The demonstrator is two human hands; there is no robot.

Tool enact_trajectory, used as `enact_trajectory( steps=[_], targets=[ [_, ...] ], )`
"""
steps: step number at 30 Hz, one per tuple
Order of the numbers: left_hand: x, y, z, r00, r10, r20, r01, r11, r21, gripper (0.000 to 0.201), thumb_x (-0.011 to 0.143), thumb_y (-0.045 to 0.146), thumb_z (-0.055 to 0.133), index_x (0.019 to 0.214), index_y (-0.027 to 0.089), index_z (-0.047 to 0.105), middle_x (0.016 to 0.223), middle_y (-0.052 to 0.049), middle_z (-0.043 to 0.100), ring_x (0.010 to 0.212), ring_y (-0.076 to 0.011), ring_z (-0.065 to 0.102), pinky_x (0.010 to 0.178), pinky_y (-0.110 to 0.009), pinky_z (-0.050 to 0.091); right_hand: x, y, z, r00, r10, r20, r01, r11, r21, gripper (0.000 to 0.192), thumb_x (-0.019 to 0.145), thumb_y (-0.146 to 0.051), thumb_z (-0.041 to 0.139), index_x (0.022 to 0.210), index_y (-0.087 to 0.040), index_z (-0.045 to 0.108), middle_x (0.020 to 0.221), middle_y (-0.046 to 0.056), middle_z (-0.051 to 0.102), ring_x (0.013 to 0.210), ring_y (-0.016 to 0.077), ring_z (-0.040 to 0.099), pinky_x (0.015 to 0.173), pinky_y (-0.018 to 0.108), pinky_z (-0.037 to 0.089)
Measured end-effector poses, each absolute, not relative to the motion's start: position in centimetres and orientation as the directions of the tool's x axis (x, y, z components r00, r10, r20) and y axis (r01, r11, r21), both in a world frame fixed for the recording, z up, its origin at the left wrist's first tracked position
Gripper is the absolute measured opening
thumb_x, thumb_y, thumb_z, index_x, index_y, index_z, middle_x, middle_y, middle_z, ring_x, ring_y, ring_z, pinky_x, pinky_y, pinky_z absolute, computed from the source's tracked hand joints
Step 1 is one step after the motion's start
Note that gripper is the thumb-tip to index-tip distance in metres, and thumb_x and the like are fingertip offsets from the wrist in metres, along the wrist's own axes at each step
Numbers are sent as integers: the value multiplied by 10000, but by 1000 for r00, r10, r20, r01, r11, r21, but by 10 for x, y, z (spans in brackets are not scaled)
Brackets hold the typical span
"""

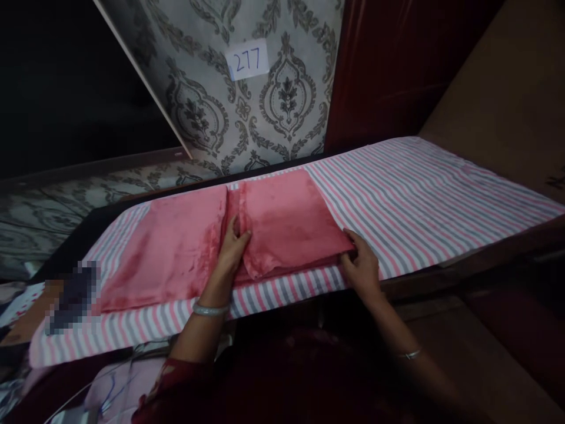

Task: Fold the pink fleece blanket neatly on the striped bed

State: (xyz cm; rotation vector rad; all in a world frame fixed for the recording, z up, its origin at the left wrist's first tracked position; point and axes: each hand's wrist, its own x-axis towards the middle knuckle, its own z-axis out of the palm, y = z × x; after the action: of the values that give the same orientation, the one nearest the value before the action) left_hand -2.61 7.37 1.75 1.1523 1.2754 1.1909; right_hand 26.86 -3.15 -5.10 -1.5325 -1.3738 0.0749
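Observation:
A pink velvety cloth (286, 218) lies with its right part folded over into a flat layered rectangle. Left of a narrow gap, another flat pink section (176, 247) is spread; whether the two are one piece I cannot tell. My left hand (232, 247) rests at the gap, fingers apart, its thumb touching the folded part's left edge. At the near right corner, my right hand (362, 265) pinches the folded cloth between thumb and fingers. A striped cloth (419, 194) in pink, grey and white lies under everything.
Behind the surface stands a patterned wall (282, 112) bearing a paper sign (248, 59) marked 277. A dark screen-like panel (75, 88) is at left, a dark red panel (388, 70) at right. A blurred-out patch (73, 297) covers something at the left end. Cables hang below.

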Motion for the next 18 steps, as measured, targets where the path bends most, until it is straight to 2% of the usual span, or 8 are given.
enact_trajectory(
  steps=[4,6,9,14,18],
  targets=[
    [-24,32,21,5,990,-139,-53,139,989,1025,783,334,771,1599,260,156,1561,-134,450,1396,-295,482,1144,-446,426,267,-29,-53,326,771,547,706,186,-683,586,800,-306,571,1368,-166,539,1295,151,642,1152,309,615,998,501,512],
    [-23,17,19,-12,996,-88,20,89,996,1076,754,305,787,1606,277,130,1616,-114,365,1455,-288,398,1170,-428,389,264,-28,-54,319,768,556,707,198,-679,606,788,-272,555,1387,-182,525,1313,133,634,1181,302,600,1019,488,497],
    [-24,9,17,-2,1000,14,190,-13,982,1059,702,158,736,1602,288,192,1677,-62,229,1498,-279,315,1187,-389,360,260,-27,-52,298,766,570,709,222,-669,650,756,-190,505,1406,-197,516,1314,114,628,1195,292,588,1034,483,483],
    [-34,16,26,-21,1000,16,364,-8,931,1021,661,44,617,1595,258,264,1636,-62,332,1380,-302,479,1130,-396,440,256,-30,-48,246,784,570,728,239,-642,743,703,-100,463,1430,-242,533,1274,91,625,1184,287,572,1054,512,460],
    [-37,13,28,40,999,-17,349,2,937,1036,639,57,643,1589,261,283,1598,-74,400,1261,-305,571,1011,-390,532,254,-33,-45,268,795,544,727,203,-656,770,705,-80,452,1441,-282,550,1218,75,597,1135,265,580,1016,472,487]
  ],
)
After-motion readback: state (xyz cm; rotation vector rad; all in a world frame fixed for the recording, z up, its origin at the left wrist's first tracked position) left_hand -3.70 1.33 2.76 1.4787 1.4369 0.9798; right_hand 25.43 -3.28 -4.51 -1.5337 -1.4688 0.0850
